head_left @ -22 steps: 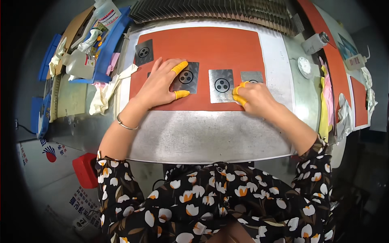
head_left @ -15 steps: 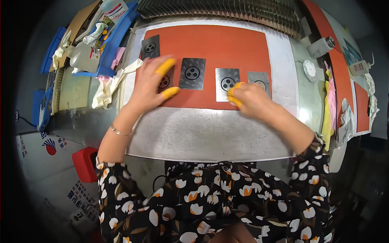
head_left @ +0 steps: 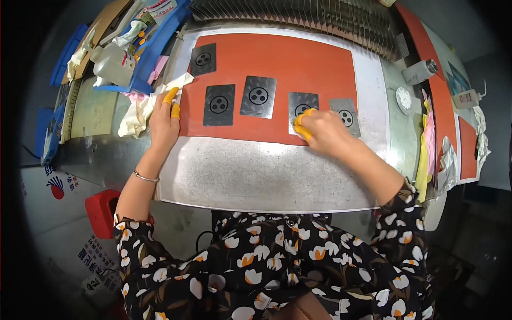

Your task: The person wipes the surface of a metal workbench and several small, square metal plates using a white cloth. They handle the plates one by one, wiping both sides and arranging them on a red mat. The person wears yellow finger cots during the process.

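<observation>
My left hand (head_left: 164,121), with yellow finger cots on thumb and forefinger, is closed on a crumpled white cloth (head_left: 137,116) left of the orange mat (head_left: 277,53). My right hand (head_left: 329,132), also in yellow finger cots, presses its bunched fingertips against the lower part of a silver metal card (head_left: 304,100); whatever they pinch is hidden. Beside that hand lies another silver card (head_left: 348,114). Three darker cards lie to the left: a middle one (head_left: 258,97), a lower left one (head_left: 218,105) and an upper left one (head_left: 203,58). Each shows a round three-dot mark.
A long finned rack (head_left: 293,16) spans the back. At left a blue tray (head_left: 154,53) holds bottles, with a white squeeze bottle (head_left: 113,64) at its side. At right are a metal-capped bottle (head_left: 421,71), a small white dish (head_left: 404,99) and yellow and pink cloths (head_left: 425,146).
My left hand has moved left off the lower left card onto the white cloth, uncovering that card. My right fingertips have shifted slightly left across the silver card.
</observation>
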`<action>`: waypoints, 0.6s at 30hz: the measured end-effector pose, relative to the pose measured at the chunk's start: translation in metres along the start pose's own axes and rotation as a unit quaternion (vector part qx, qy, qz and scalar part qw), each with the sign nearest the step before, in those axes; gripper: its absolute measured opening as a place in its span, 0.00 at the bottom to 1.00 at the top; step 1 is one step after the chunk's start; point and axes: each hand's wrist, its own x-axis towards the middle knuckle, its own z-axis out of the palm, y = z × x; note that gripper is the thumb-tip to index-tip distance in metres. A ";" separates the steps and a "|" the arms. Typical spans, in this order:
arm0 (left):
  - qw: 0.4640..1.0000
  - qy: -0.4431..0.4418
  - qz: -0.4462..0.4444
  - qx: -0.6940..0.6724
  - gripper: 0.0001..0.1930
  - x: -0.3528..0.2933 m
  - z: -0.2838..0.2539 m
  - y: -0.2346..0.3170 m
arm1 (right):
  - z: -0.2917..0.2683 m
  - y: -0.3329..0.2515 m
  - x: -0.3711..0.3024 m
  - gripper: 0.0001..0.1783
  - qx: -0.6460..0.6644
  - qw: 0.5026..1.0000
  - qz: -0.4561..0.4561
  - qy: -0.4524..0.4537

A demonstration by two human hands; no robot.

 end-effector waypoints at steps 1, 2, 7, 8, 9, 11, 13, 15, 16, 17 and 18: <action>1.000 0.004 0.013 0.009 0.17 0.001 -0.002 -0.002 | 0.000 0.001 0.001 0.06 -0.002 1.000 -0.002 -0.005; 0.999 0.002 0.012 0.032 0.15 0.000 -0.004 0.000 | 0.001 0.000 0.004 0.06 -0.003 1.000 -0.003 0.005; 1.000 -0.006 -0.011 0.017 0.16 0.006 -0.004 0.009 | 0.002 -0.006 0.013 0.06 -0.027 1.000 -0.005 -0.007; 1.000 0.001 0.000 0.014 0.16 0.004 -0.002 0.010 | -0.001 -0.004 0.009 0.06 -0.024 1.000 -0.006 -0.014; 1.000 0.006 0.011 0.012 0.16 0.003 -0.003 0.008 | -0.002 -0.002 0.006 0.06 -0.018 1.000 -0.006 -0.022; 1.000 -0.012 -0.012 0.023 0.16 0.002 -0.007 0.008 | -0.001 0.000 -0.001 0.05 -0.001 1.000 -0.001 0.002; 1.000 -0.011 -0.022 0.017 0.16 0.005 -0.007 0.016 | 0.005 -0.005 0.002 0.05 0.005 1.000 -0.001 0.025; 1.000 -0.016 -0.020 0.017 0.16 0.002 -0.001 -0.002 | 0.004 -0.018 0.016 0.03 0.002 1.000 0.000 0.019; 1.000 -0.018 -0.010 0.013 0.16 0.003 -0.001 -0.003 | 0.002 -0.017 0.013 0.04 0.012 1.000 0.005 0.001; 1.000 -0.019 0.000 0.009 0.17 0.004 -0.001 -0.002 | -0.001 -0.014 0.008 0.05 0.022 1.000 0.010 -0.016; 0.999 -0.033 -0.012 -0.009 0.17 0.002 -0.004 -0.003 | -0.008 -0.012 0.000 0.06 0.060 0.998 -0.003 0.012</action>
